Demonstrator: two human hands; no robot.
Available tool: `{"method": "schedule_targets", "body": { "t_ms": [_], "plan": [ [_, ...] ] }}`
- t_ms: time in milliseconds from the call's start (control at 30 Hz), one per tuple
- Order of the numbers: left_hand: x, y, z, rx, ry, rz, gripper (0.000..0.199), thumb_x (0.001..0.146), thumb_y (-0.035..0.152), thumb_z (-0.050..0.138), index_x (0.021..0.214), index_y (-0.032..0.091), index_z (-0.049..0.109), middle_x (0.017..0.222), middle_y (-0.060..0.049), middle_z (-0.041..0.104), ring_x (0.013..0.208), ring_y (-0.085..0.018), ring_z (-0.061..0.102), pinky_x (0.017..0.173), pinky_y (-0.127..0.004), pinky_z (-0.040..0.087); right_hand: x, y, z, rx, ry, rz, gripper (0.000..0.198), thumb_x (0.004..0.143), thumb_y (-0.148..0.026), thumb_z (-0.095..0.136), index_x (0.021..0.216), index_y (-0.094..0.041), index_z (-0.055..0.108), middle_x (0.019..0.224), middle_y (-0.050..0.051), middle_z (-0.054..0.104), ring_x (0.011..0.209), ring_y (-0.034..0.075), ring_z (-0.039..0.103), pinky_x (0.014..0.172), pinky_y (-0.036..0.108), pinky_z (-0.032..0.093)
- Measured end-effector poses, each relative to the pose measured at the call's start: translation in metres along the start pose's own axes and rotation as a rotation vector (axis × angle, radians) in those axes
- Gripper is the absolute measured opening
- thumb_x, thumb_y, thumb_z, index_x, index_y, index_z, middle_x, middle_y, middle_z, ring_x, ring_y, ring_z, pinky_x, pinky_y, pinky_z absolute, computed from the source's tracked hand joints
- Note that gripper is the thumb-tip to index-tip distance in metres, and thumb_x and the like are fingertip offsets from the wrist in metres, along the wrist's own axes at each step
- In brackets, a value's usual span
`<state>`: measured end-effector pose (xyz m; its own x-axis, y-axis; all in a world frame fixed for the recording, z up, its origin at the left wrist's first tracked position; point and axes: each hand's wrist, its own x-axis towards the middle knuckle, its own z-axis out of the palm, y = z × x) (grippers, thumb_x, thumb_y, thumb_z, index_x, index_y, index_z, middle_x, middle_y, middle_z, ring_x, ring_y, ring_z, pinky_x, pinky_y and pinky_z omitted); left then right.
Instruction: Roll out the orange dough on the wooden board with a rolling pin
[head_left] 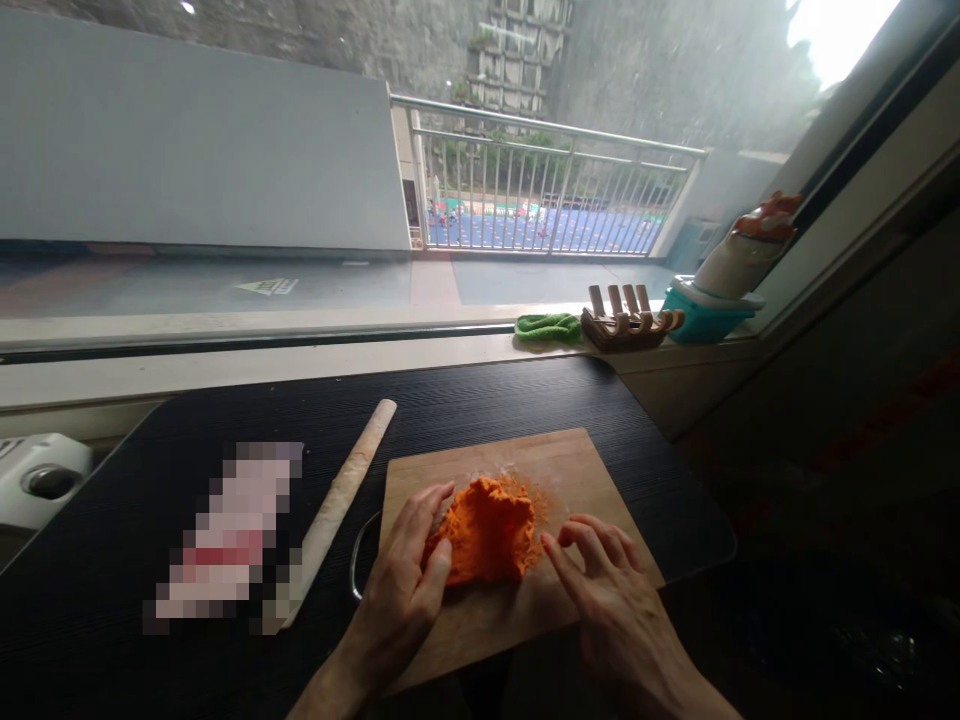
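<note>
A rough lump of orange dough [491, 535] rests on a wooden cutting board [570, 455], with crumbs and pale flour around its far and right edges. Its middle is dented. My left hand [412, 570] grips the dough's left side, the thumb on the near side and the fingers beyond it. On the right, my right hand [604, 575] has its index finger reaching to the dough's edge while the other fingers are bent and apart; I see nothing held in it. Left of the board lies a wooden rolling pin [341, 500], slanting away from me.
The board lies on a black table [480, 400] with a metal handle loop [356, 560] at its left. A blurred-out package [232, 540] is farther left. On the window sill stand a green cloth [547, 328], a wooden rack [630, 325] and a teal container [705, 312].
</note>
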<state>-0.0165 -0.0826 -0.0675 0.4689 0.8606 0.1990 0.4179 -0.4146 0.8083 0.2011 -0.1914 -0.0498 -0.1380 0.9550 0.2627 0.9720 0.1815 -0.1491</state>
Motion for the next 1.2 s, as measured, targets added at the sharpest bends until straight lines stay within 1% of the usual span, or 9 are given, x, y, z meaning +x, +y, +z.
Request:
{"method": "schedule_targets", "body": {
  "t_ms": [133, 300, 433, 533, 700, 833, 1000, 1100, 1200],
  "plan": [
    [0.000, 0.003, 0.000, 0.032, -0.019, 0.000, 0.047, 0.088, 0.020, 0.039, 0.134, 0.026, 0.033, 0.137, -0.007, 0.041, 0.129, -0.023, 0.039, 0.110, -0.046, 0.031, -0.007, 0.005, 0.003, -0.042, 0.018, -0.038, 0.047, 0.075, -0.009, 0.049, 0.119, -0.021, 0.055, 0.112, 0.007, 0.059, 0.114, 0.025, 0.044, 0.098, 0.040, 0.032],
    [0.001, 0.002, 0.002, 0.083, -0.022, 0.022, 0.047, 0.088, 0.021, 0.040, 0.134, 0.026, 0.033, 0.137, -0.007, 0.041, 0.129, -0.023, 0.039, 0.109, -0.045, 0.031, -0.001, -0.013, 0.018, -0.026, 0.091, 0.006, 0.041, 0.077, -0.014, 0.054, 0.118, -0.015, 0.054, 0.115, 0.009, 0.058, 0.112, 0.025, 0.045, 0.102, 0.040, 0.030],
    [0.003, -0.001, 0.002, 0.114, -0.010, 0.047, 0.047, 0.088, 0.023, 0.041, 0.134, 0.026, 0.034, 0.137, -0.006, 0.042, 0.128, -0.023, 0.040, 0.109, -0.044, 0.032, 0.004, -0.024, 0.024, 0.024, 0.064, -0.016, 0.037, 0.081, -0.019, 0.054, 0.118, -0.017, 0.054, 0.116, 0.008, 0.058, 0.113, 0.025, 0.044, 0.103, 0.040, 0.028],
    [0.003, -0.003, 0.001, 0.132, 0.011, 0.070, 0.045, 0.087, 0.025, 0.042, 0.132, 0.026, 0.036, 0.135, -0.006, 0.044, 0.127, -0.023, 0.041, 0.109, -0.044, 0.032, 0.009, -0.026, 0.018, 0.105, 0.040, -0.006, 0.030, 0.083, -0.022, 0.052, 0.113, -0.020, 0.056, 0.114, 0.007, 0.057, 0.111, 0.024, 0.045, 0.101, 0.040, 0.030],
    [-0.007, -0.010, -0.002, 0.154, 0.077, 0.021, 0.049, 0.085, 0.029, 0.047, 0.133, 0.025, 0.038, 0.134, -0.007, 0.050, 0.129, -0.025, 0.040, 0.111, -0.048, 0.025, 0.013, -0.021, -0.007, 0.245, 0.012, 0.145, 0.024, 0.084, -0.024, 0.053, 0.106, -0.024, 0.058, 0.104, 0.005, 0.056, 0.103, 0.022, 0.047, 0.093, 0.039, 0.037],
    [-0.016, -0.015, 0.000, 0.101, 0.098, -0.015, 0.049, 0.085, 0.030, 0.049, 0.132, 0.026, 0.041, 0.131, -0.006, 0.054, 0.125, -0.024, 0.045, 0.113, -0.049, 0.020, 0.015, -0.029, -0.001, 0.219, 0.011, 0.182, 0.028, 0.078, -0.034, 0.063, 0.104, -0.024, 0.059, 0.105, 0.006, 0.056, 0.103, 0.026, 0.047, 0.092, 0.044, 0.038],
    [-0.016, -0.010, 0.005, 0.016, 0.132, -0.080, 0.043, 0.085, 0.031, 0.050, 0.127, 0.028, 0.047, 0.131, -0.004, 0.053, 0.124, -0.024, 0.046, 0.110, -0.048, 0.028, 0.019, -0.044, 0.025, 0.191, 0.161, 0.173, 0.006, 0.082, -0.019, 0.056, 0.085, -0.022, 0.060, 0.094, 0.005, 0.058, 0.094, 0.023, 0.049, 0.083, 0.039, 0.042],
    [-0.014, -0.003, 0.006, -0.063, 0.136, -0.133, 0.043, 0.083, 0.034, 0.053, 0.125, 0.027, 0.049, 0.129, -0.004, 0.054, 0.122, -0.025, 0.049, 0.107, -0.046, 0.034, 0.025, -0.050, 0.027, 0.226, 0.170, 0.174, 0.014, 0.083, -0.013, 0.051, 0.074, -0.021, 0.057, 0.089, 0.004, 0.057, 0.090, 0.021, 0.050, 0.079, 0.036, 0.043],
    [-0.009, 0.005, 0.004, -0.222, 0.150, -0.232, 0.044, 0.082, 0.037, 0.055, 0.125, 0.027, 0.048, 0.125, -0.004, 0.056, 0.115, -0.024, 0.054, 0.100, -0.042, 0.044, 0.036, -0.057, 0.021, 0.296, 0.147, 0.170, 0.012, 0.083, -0.014, 0.052, 0.075, -0.021, 0.058, 0.089, 0.004, 0.056, 0.088, 0.020, 0.049, 0.078, 0.036, 0.043]
  ]
}}
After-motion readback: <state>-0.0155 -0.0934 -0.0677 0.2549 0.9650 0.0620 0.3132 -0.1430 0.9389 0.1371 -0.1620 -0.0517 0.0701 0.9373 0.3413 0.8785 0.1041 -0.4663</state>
